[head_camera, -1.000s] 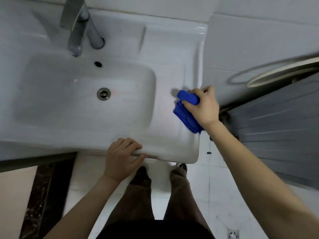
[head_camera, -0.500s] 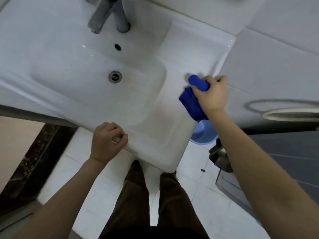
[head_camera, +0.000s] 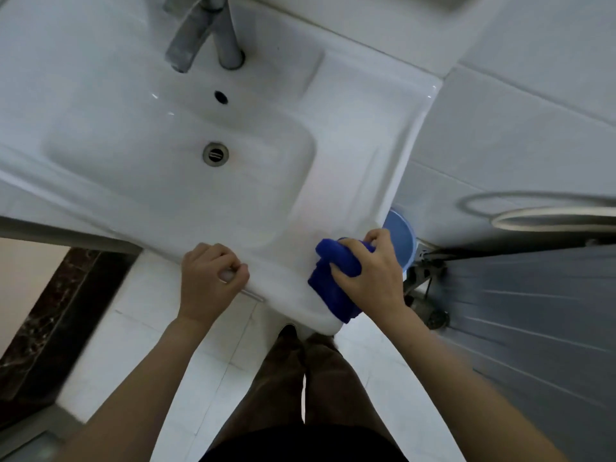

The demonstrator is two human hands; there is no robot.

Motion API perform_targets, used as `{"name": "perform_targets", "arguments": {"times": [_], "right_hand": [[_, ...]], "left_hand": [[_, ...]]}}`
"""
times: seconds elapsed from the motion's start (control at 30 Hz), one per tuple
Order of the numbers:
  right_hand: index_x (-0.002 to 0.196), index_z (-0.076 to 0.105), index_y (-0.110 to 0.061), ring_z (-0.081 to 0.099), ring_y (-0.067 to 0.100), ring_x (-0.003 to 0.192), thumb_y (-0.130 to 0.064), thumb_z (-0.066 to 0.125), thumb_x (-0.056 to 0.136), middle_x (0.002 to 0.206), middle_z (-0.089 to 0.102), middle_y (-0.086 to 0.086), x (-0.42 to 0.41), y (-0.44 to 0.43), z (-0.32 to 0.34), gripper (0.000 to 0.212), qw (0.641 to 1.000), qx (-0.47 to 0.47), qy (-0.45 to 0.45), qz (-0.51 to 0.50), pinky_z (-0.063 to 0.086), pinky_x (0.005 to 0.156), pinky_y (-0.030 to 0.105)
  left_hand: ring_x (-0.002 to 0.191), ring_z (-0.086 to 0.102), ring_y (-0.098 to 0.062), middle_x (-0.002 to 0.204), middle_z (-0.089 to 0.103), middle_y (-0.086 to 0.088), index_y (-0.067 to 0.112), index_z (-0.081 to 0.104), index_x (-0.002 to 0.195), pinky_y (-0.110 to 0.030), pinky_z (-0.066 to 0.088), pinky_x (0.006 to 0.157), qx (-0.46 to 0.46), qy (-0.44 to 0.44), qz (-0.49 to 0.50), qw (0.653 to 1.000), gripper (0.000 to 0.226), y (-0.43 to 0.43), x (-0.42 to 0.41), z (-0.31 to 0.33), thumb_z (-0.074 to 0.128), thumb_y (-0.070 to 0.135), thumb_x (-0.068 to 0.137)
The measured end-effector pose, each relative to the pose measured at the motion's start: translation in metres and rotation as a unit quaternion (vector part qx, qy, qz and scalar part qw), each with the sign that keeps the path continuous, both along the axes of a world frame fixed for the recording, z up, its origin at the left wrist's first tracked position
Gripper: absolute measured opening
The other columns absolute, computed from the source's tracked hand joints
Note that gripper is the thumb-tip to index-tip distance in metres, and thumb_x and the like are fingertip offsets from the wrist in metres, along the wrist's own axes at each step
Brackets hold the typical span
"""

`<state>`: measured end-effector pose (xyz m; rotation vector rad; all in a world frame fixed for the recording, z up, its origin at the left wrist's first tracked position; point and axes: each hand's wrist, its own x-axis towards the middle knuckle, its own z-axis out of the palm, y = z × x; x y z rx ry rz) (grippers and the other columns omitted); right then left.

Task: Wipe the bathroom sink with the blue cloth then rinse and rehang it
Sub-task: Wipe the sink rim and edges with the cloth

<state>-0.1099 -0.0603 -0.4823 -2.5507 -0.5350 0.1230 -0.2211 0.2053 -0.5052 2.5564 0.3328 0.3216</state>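
The white ceramic sink (head_camera: 350, 135) fills the upper half of the view, with a drain (head_camera: 215, 154) in its basin and a metal tap (head_camera: 200, 31) at the back. My right hand (head_camera: 370, 278) is shut on the bunched blue cloth (head_camera: 333, 291) and presses it on the sink's flat ledge at the near right corner. The cloth hangs slightly over the front edge. My left hand (head_camera: 210, 278) rests curled on the sink's front rim, left of the cloth, holding nothing I can see.
A light blue bucket (head_camera: 401, 238) stands on the floor just beyond the sink's right side. A metal stand (head_camera: 426, 288) and a grey ribbed panel (head_camera: 533, 311) are to the right. A ring holder (head_camera: 550, 213) sticks out from the tiled wall. My legs stand on white floor tiles (head_camera: 140, 345).
My right hand has drawn the blue cloth along the right ledge from the far side toward the front corner. My left hand stays on the front rim. The view has tilted.
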Motion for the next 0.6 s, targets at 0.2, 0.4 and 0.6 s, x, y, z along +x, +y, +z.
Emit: {"name": "perform_targets", "arguments": {"times": [0.2, 0.4, 0.6], "right_hand": [[0.097, 0.068, -0.020, 0.039, 0.011, 0.091, -0.031, 0.070, 0.080, 0.102, 0.037, 0.002, 0.120, 0.001, -0.001, 0.020, 0.995, 0.052, -0.009, -0.084, 0.044, 0.075, 0.032], [0.095, 0.066, -0.017, 0.041, 0.019, 0.091, -0.039, 0.069, 0.079, 0.101, 0.037, 0.004, 0.165, 0.003, 0.003, 0.028, 0.995, 0.015, -0.040, -0.095, 0.047, 0.082, 0.041], [0.113, 0.064, -0.019, 0.049, 0.029, 0.095, -0.058, 0.064, 0.074, 0.110, 0.051, 0.011, 0.069, 0.000, -0.001, 0.055, 0.989, -0.104, -0.090, 0.051, 0.049, 0.073, 0.037]], "left_hand": [[0.068, 0.051, -0.019, 0.067, 0.061, 0.005, 0.014, 0.062, 0.059, -0.038, 0.038, 0.068, 0.009, -0.023, -0.006, 1.000, 0.023, 0.001, 0.001, -0.006, 0.062, 0.026, 0.079], [0.066, 0.052, -0.021, 0.067, 0.061, 0.005, 0.014, 0.062, 0.059, -0.041, 0.039, 0.066, 0.006, -0.036, -0.007, 0.999, 0.025, 0.002, -0.001, -0.009, 0.061, 0.028, 0.080], [0.066, 0.052, -0.022, 0.068, 0.062, 0.003, 0.012, 0.061, 0.059, -0.044, 0.042, 0.064, 0.001, -0.025, 0.004, 1.000, 0.024, -0.001, 0.001, -0.006, 0.063, 0.023, 0.080]]}}
